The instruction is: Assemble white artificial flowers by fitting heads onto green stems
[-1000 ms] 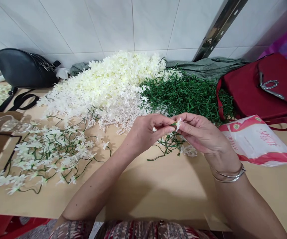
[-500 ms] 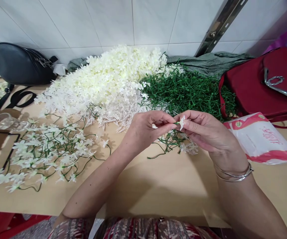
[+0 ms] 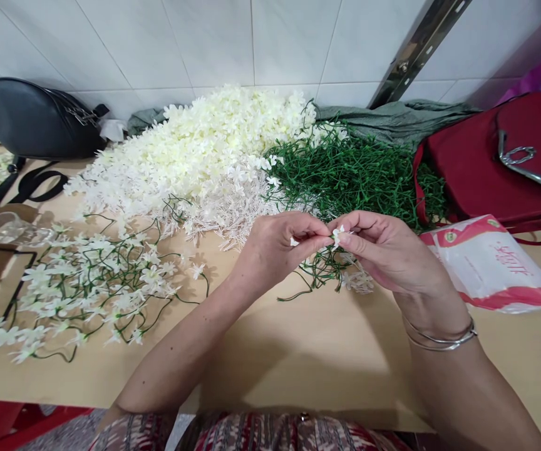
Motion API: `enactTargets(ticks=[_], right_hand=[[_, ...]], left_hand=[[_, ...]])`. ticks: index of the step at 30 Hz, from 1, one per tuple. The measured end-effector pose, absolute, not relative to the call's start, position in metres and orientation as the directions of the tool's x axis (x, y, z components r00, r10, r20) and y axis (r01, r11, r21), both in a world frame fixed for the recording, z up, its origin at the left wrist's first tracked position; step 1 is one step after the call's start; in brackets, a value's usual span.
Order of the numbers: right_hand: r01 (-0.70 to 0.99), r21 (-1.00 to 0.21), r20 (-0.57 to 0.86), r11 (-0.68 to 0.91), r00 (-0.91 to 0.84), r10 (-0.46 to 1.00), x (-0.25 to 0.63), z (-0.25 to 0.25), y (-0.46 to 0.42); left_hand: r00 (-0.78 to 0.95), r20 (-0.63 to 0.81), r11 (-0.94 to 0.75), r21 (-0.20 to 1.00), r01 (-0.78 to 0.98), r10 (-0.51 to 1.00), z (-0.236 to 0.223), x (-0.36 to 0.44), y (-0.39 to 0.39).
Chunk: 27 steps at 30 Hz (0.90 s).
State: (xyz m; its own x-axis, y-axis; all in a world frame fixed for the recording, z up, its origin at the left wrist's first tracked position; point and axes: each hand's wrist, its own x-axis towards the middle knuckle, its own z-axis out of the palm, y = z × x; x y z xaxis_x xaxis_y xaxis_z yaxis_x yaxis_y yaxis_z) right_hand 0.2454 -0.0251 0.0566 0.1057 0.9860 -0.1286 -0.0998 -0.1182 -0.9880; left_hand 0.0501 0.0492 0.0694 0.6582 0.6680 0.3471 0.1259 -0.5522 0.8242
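Observation:
My left hand [image 3: 275, 250] and my right hand [image 3: 383, 250] meet fingertip to fingertip above the tan table [image 3: 298, 357]. Between them they pinch a small white flower [image 3: 336, 235] on a thin green stem. The left fingers also curl round small white petal bits [image 3: 293, 242]. Under the hands lies a small bunch of green stems [image 3: 320, 272] with a few white blossoms. Two thin bangles [image 3: 439, 338] circle my right wrist.
A big heap of loose white flowers [image 3: 205, 163] and a pile of green stems [image 3: 355, 175] fill the back. Finished flower sprigs [image 3: 92, 282] lie left. A black bag [image 3: 30, 122], a red bag [image 3: 496, 156], a red-white packet [image 3: 491, 266] and a clear cup [image 3: 2, 228] ring the work spot.
The hands stay pinched together; the flower between the fingertips shifted slightly as the fingers worked it. The view tilted a little.

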Motion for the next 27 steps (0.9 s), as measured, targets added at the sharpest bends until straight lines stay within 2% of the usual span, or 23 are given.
enactTargets(ticks=[4,10,13,16,18,20,21,22,24,27], right_hand=[[-0.04,-0.994,-0.108,-0.103,0.125,0.986,0.244,0.054,-0.027],[-0.087,-0.988,-0.14,-0.13,0.123,0.982,0.24,0.04,-0.017],[-0.059,-0.996,-0.069,-0.061,0.148,0.987,0.239,0.037,-0.011],[0.173,-0.98,0.136,0.097,0.226,0.965,0.244,0.04,-0.016],[0.486,-0.858,0.318,0.166,0.248,0.915,0.25,0.04,-0.029],[0.81,-0.576,0.435,0.108,0.193,0.879,0.256,0.035,-0.048],[0.912,-0.409,0.446,0.04,0.162,0.88,0.259,0.031,-0.058],[0.965,-0.263,0.436,-0.014,0.132,0.89,0.261,0.026,-0.068],[0.993,-0.065,0.392,-0.096,0.114,0.913,0.264,0.016,-0.086],[0.982,0.048,0.364,-0.182,0.152,0.919,0.267,0.008,-0.107]], left_hand=[[0.672,0.38,-0.62,0.77,0.151,0.635,0.065,0.05,0.049],[0.655,0.476,-0.71,0.691,0.133,0.586,0.048,0.053,0.057],[0.629,0.453,-0.651,0.751,0.112,0.631,0.044,0.056,0.06],[0.608,0.346,-0.478,0.876,0.064,0.715,0.038,0.058,0.066],[0.624,0.21,-0.276,0.961,0.009,0.752,0.03,0.06,0.072],[0.638,0.126,-0.12,0.991,-0.053,0.759,0.019,0.062,0.079],[0.632,0.107,-0.086,0.994,-0.064,0.768,0.015,0.064,0.082],[0.626,0.093,-0.069,0.996,-0.062,0.774,0.011,0.065,0.083],[0.623,0.088,-0.069,0.996,-0.055,0.777,0.009,0.069,0.082],[0.681,0.177,-0.171,0.982,-0.077,0.71,0.016,0.073,0.072]])
